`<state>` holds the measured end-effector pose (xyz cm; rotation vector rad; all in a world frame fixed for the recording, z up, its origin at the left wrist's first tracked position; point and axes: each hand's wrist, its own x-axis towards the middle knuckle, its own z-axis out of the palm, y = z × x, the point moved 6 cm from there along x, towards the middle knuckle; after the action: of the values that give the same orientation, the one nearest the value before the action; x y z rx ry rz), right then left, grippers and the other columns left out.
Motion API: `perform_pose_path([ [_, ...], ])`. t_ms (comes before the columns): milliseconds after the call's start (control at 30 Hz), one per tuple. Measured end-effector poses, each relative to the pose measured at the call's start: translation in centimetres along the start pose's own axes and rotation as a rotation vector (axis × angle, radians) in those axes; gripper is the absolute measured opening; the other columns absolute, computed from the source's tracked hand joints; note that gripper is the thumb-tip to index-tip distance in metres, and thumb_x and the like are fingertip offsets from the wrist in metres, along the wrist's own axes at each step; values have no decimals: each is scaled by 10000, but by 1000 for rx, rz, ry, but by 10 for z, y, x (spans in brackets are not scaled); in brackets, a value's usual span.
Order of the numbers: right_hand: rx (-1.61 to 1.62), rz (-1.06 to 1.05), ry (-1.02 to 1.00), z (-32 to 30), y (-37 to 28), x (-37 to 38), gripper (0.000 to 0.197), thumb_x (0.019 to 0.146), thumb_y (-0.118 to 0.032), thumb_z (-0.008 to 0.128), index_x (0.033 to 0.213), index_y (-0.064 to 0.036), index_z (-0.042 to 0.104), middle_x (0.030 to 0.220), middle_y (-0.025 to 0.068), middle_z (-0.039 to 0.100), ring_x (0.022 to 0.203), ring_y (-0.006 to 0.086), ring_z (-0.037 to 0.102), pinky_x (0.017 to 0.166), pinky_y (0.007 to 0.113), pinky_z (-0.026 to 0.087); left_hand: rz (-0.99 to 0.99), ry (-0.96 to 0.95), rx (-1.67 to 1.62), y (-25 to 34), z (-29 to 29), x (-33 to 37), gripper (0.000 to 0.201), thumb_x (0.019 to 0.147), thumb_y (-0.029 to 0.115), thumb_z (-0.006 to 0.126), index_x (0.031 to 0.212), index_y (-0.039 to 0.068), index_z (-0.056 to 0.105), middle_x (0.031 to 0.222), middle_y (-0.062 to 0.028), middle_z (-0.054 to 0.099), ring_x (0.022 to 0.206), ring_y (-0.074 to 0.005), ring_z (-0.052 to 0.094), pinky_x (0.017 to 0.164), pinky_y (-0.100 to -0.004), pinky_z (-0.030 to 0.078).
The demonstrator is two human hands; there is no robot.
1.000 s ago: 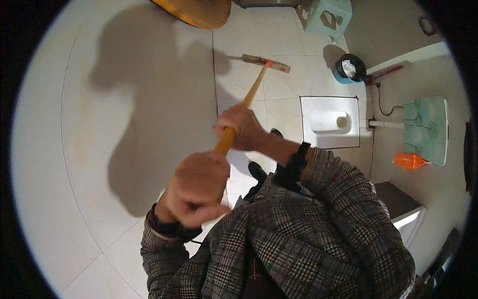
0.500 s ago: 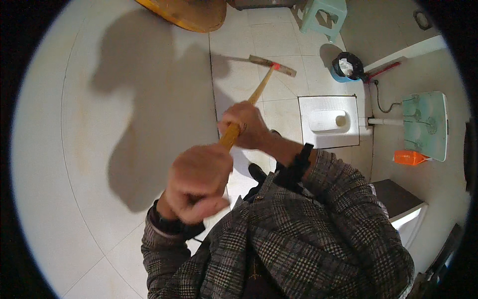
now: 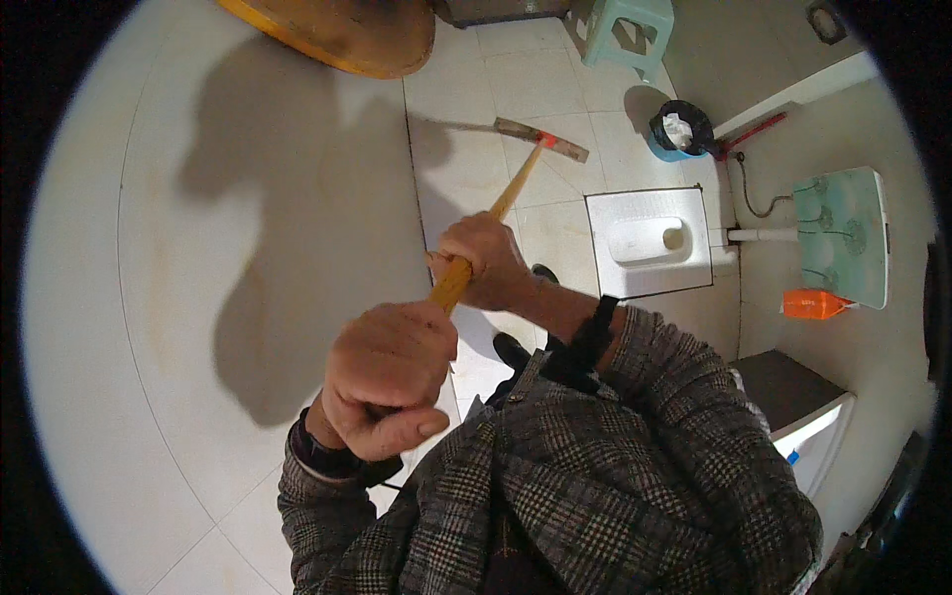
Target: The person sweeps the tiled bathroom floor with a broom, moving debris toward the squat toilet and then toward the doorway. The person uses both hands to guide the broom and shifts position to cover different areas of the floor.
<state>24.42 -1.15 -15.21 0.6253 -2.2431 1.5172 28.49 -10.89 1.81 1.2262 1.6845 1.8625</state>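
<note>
Both my hands grip a long-handled tool with a yellow wooden shaft (image 3: 518,188) and a narrow grey-brown crosswise head (image 3: 565,148), red where the two join. Its exact kind is unclear. My left hand (image 3: 389,372) is closed around the upper end, close to the camera. Farther down the shaft, my right hand (image 3: 483,260) wraps it from the right side. Over the pale floor tiles, the head shows beyond my hands; I cannot tell whether it touches them.
A white squat toilet (image 3: 650,243) is set in the floor at right. Beyond it are a blue bin (image 3: 674,139) with a black liner and a green stool (image 3: 630,35). A large pale wall (image 3: 169,327) stands close at left. A cistern (image 3: 843,238) hangs at right.
The view has shifted slightly, so the surroundings sit a little farther left. My left hand is slightly lower in view. Both hands keep their hold on the tool.
</note>
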Motion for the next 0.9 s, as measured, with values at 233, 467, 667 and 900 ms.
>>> perform_pose_path([
  [233, -29, 12, -10, -13, 63, 22, 227, 719, -134, 759, 660, -99, 542, 642, 89, 561, 663, 332, 574, 630, 437, 430, -72, 98, 204, -61, -7, 14, 324, 741, -44, 676, 587, 47, 405, 597, -71, 437, 565, -277, 481, 797, -432, 478],
  [467, -19, -39, 224, -39, 97, 16, 293, 785, -45, 742, 670, -60, 472, 631, 96, 491, 601, 303, 502, 617, 410, 406, 56, -209, 417, -93, 16, 56, 350, 734, 52, 767, 565, 91, 463, 562, -50, 455, 563, -275, 487, 647, -382, 440],
  [667, -14, -89, 283, -64, 164, 50, 287, 810, -14, 750, 700, -51, 487, 651, 78, 504, 626, 279, 501, 651, 395, 420, 90, -276, 534, -146, -2, 101, 291, 736, 63, 775, 588, 90, 527, 588, -31, 528, 624, -246, 544, 665, -372, 464],
  [900, -66, -131, 44, -76, 241, 88, 258, 806, -96, 757, 682, -65, 534, 687, 85, 554, 697, 311, 546, 730, 428, 459, 161, -150, 555, -211, -24, 138, 321, 716, -4, 802, 590, 83, 519, 621, -50, 505, 623, -255, 540, 655, -378, 479],
])
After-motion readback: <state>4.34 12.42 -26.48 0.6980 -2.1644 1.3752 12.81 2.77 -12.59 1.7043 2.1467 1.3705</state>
